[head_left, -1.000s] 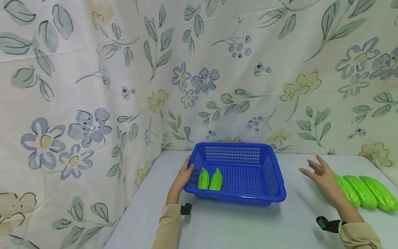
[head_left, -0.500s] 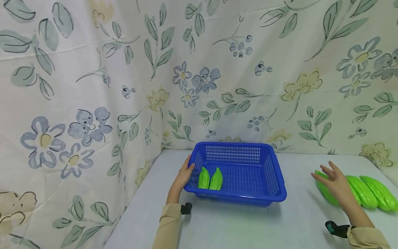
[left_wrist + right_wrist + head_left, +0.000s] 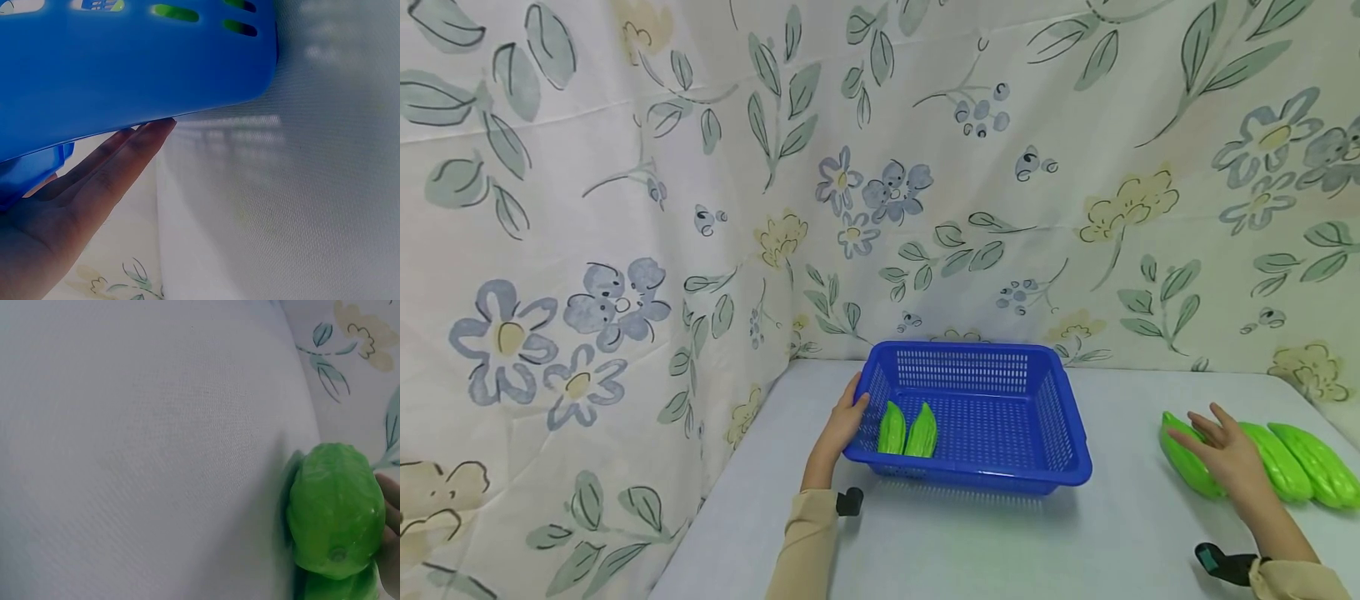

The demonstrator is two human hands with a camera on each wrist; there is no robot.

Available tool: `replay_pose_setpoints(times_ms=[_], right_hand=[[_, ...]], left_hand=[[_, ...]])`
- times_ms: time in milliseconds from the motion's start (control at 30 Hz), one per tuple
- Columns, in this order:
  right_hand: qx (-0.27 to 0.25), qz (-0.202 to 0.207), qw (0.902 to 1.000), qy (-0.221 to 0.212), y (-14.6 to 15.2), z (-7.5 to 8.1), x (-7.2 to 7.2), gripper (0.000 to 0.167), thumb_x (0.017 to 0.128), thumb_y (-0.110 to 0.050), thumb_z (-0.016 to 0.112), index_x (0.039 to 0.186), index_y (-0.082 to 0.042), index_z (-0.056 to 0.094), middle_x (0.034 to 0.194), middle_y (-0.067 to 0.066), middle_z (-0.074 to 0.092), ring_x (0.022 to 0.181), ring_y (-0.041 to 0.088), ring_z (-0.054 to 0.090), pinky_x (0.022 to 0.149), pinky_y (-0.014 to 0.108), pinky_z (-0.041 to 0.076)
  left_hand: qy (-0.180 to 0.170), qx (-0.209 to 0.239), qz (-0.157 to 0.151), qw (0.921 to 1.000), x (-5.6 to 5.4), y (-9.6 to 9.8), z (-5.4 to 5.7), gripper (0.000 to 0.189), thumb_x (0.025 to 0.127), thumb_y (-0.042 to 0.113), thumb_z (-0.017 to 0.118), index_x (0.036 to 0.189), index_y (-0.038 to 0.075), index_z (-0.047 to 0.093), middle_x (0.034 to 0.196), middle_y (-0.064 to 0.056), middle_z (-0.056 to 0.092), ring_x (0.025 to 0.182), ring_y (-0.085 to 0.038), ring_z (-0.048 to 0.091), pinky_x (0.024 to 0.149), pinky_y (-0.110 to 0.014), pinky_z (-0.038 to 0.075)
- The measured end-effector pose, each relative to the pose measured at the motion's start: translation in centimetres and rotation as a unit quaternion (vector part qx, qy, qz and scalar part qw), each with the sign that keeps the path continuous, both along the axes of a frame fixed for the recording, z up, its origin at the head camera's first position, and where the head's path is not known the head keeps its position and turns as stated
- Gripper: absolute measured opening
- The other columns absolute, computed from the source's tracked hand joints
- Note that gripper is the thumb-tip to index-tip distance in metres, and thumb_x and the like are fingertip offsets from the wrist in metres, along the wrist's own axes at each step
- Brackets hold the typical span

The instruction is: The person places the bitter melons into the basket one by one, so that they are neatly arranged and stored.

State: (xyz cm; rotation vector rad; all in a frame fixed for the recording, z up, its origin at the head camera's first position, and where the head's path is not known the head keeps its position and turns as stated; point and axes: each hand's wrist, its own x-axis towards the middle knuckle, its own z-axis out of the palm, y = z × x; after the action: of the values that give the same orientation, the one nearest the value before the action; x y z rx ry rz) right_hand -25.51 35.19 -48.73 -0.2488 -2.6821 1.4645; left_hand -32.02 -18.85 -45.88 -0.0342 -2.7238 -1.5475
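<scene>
Green gourd (image 3: 336, 509), end spot (image 3: 337, 554), right-wrist view

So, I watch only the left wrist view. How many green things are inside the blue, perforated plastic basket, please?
Observer: Two: bright green, ribbed, gourd-shaped pieces, lying side by side.
Operator: And where is the right hand?
Observer: The right hand is at the bumpy, bright green gourds on the white table, right of the basket.
Operator: Does it grip one?
Observer: No grip shows; thumb and fingers stand apart. Contact I cannot tell.
</scene>
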Motion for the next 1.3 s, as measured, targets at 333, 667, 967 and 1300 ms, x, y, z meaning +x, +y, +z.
replay_pose_setpoints(times_ms=[333,667,967,1300], right_hand=[[-0.022,0.006,0.9997,-0.013,-0.1,0.2,0.1,0.099,0.098,-0.048,0.052,0.152,-0.007,-0.021,0.158,0.019,0.003,0.143,0.051,0.006,0.112,0.067,0.017],[-0.019,0.008,0.9997,-0.01,-0.1,0.3,0.1,0.094,0.1,-0.043,0.051,0.152,-0.005,-0.017,0.156,0.022,0.004,0.142,0.052,0.008,0.114,0.065,0.014],[-0.021,0.007,0.9997,-0.01,0.1,0.0,-0.2,0.094,0.1,-0.044,0.051,0.153,-0.006,-0.016,0.155,0.025,0.004,0.144,0.049,0.005,0.114,0.065,0.013],[-0.037,0.019,0.9983,-0.042,0.4,-0.9,-0.9,0.098,0.098,-0.047,0.054,0.153,-0.003,-0.015,0.156,0.013,0.0,0.145,0.047,-0.001,0.116,0.065,0.008]], left_hand=[[-0.001,0.003,0.001,1.0,-0.1,0.0,-0.1,0.057,0.106,0.027,0.037,0.157,0.013,0.017,0.161,-0.021,0.022,0.148,-0.046,0.02,0.116,-0.067,0.02],[-0.001,0.008,-0.003,1.0,0.0,-0.1,-0.2,0.057,0.105,0.026,0.037,0.157,0.011,0.018,0.161,-0.022,0.022,0.147,-0.047,0.02,0.115,-0.067,0.02],[-0.004,0.009,0.001,0.9999,0.0,-0.1,-0.1,0.057,0.105,0.027,0.037,0.157,0.013,0.018,0.161,-0.022,0.022,0.147,-0.047,0.02,0.115,-0.068,0.019],[0.0,0.001,0.001,1.0,-0.2,-0.2,-0.2,0.056,0.105,0.026,0.038,0.157,0.012,0.02,0.16,-0.023,0.024,0.147,-0.048,0.021,0.115,-0.067,0.02]])
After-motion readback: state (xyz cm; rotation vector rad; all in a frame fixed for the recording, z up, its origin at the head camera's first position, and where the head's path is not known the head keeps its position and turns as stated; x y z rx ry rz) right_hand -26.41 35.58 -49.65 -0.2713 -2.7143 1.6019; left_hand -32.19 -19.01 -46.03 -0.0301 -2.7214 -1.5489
